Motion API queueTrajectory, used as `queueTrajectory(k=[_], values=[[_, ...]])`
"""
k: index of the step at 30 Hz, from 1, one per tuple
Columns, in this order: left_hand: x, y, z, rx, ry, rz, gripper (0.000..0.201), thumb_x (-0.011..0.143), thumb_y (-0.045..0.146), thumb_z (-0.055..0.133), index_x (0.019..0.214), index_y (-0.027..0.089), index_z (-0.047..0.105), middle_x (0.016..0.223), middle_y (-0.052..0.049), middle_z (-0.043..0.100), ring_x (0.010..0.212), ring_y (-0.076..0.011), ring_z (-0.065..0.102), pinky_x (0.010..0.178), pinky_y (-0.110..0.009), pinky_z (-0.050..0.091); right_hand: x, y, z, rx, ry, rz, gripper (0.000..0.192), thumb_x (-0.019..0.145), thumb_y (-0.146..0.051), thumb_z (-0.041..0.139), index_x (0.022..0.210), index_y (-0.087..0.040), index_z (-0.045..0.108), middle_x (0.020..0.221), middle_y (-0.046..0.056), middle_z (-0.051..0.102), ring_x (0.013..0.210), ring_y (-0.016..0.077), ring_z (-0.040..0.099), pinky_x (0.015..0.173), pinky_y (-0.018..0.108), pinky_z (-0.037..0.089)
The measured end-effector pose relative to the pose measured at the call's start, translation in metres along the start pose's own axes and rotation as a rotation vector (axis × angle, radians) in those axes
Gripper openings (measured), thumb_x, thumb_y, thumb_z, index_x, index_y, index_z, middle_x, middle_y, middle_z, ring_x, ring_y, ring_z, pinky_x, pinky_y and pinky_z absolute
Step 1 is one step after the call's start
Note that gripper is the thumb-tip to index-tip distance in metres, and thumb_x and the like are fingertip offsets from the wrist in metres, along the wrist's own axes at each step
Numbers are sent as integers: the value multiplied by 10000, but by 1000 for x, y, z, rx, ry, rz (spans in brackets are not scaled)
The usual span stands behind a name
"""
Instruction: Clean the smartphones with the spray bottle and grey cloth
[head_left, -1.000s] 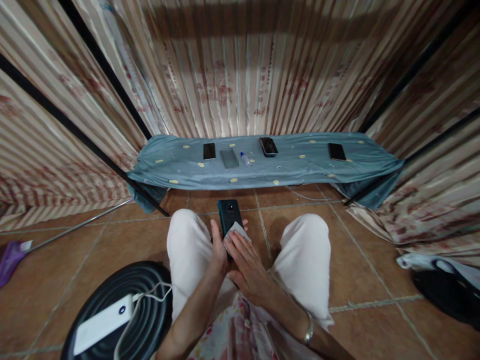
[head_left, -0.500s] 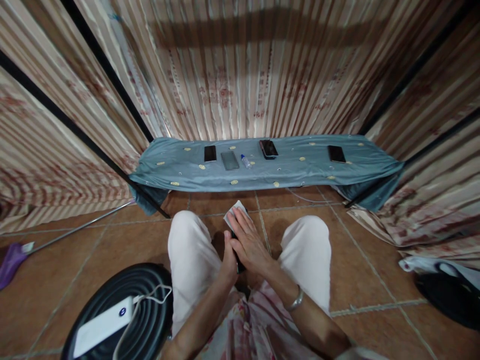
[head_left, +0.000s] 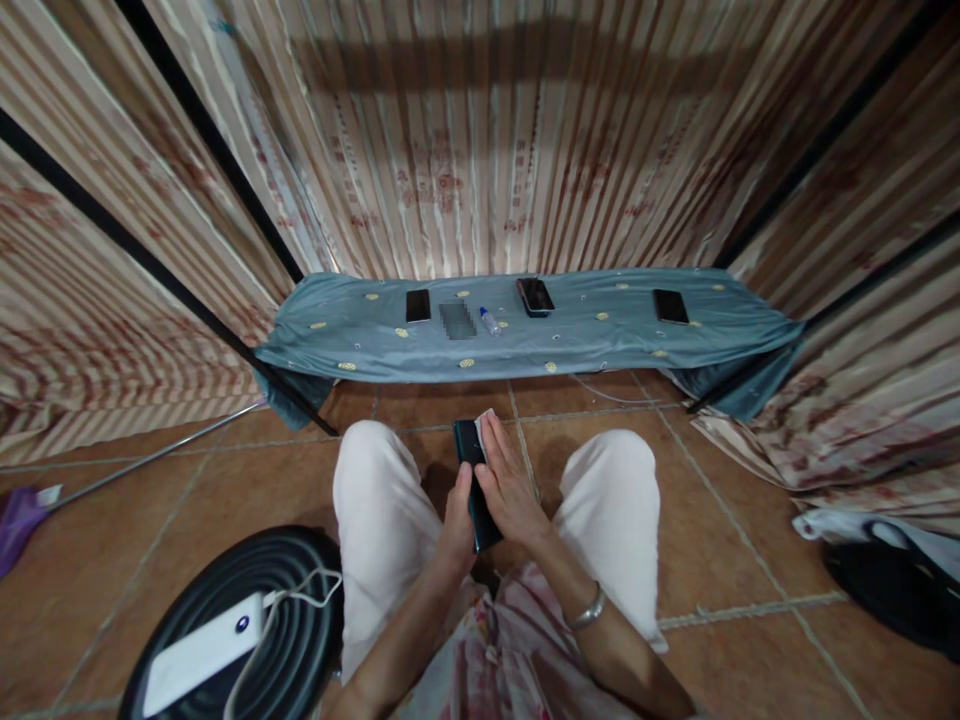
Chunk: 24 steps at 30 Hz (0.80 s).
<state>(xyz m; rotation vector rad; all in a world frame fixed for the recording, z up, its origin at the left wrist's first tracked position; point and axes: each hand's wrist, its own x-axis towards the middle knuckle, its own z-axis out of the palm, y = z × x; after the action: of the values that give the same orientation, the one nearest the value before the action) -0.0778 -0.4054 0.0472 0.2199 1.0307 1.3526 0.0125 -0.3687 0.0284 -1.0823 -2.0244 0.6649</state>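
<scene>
Between my knees, my left hand (head_left: 455,515) grips a dark smartphone (head_left: 486,525) along its left side, thumb on the near face. Across the phone's right side lies my right hand (head_left: 508,490), fingers together, pressing a small white cloth or wipe (head_left: 481,428) to the phone. Only a corner of the cloth shows past the fingertips. The upper left part of the phone's dark face is uncovered. A bracelet circles my right wrist.
A low bench with a blue-green cloth (head_left: 360,345) stands ahead. On it are a phone (head_left: 418,306), a blurred rectangle (head_left: 458,320), a small blue-capped bottle (head_left: 490,321), stacked dark devices (head_left: 535,296) and another phone (head_left: 670,307). A white power bank (head_left: 202,655) rests on a black round stool (head_left: 300,570).
My right hand and the cloth have slid to the right across the phone. More of the phone's upper face now shows. The left hand stays on the phone.
</scene>
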Motion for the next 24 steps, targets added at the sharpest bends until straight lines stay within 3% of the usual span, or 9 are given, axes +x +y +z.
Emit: queueTrajectory(k=[4, 10, 14, 17, 21, 24], values=[[-3, 7, 5, -48, 46, 3, 379, 780, 429, 674, 989, 122, 745, 1025, -92, 771, 1178, -277, 626, 1050, -366, 457, -4, -3, 0, 69, -23, 41, 623, 1018, -333, 299, 1564, -273, 5, 1654, 39, 39, 1512, 196, 102, 1224, 472, 192], [3, 20, 4, -135, 118, 26, 310, 865, 375, 554, 938, 136, 738, 930, -72, 783, 1091, -232, 676, 1016, -339, 472, -20, -7, 7, 122, -80, 62, 632, 1021, -353, 306, 1563, -272, -8, 1650, 31, 68, 1509, 210, 120, 1224, 469, 211], [9, 27, -2, -124, 138, 47, 339, 838, 424, 585, 915, 124, 722, 847, -74, 780, 1004, -244, 707, 959, -349, 505, -34, -10, 8, 125, -106, 38, 620, 1025, -343, 302, 1565, -267, 7, 1650, 30, 78, 1505, 215, 144, 1219, 452, 237], [11, 32, -3, -118, 112, 64, 389, 835, 463, 568, 908, 111, 717, 819, -82, 776, 966, -249, 717, 920, -341, 523, -45, -14, 6, 118, -116, 20, 614, 1027, -323, 294, 1565, -264, 4, 1650, 42, 87, 1504, 215, 148, 1215, 454, 252], [9, 38, 1, -99, 17, 72, 488, 863, 498, 502, 1001, 83, 718, 930, -128, 779, 966, -261, 716, 876, -337, 538, -55, -19, 4, 54, -115, -9, 625, 1025, -311, 303, 1566, -245, -3, 1650, 76, 73, 1505, 233, 145, 1205, 473, 273], [9, 41, 4, -81, 37, 68, 520, 899, 494, 438, 1032, 76, 719, 946, -133, 779, 930, -256, 722, 842, -335, 545, -60, -25, 7, -12, -86, -42, 640, 1017, -331, 328, 1569, -215, 24, 1645, 108, 96, 1505, 264, 142, 1194, 510, 283]])
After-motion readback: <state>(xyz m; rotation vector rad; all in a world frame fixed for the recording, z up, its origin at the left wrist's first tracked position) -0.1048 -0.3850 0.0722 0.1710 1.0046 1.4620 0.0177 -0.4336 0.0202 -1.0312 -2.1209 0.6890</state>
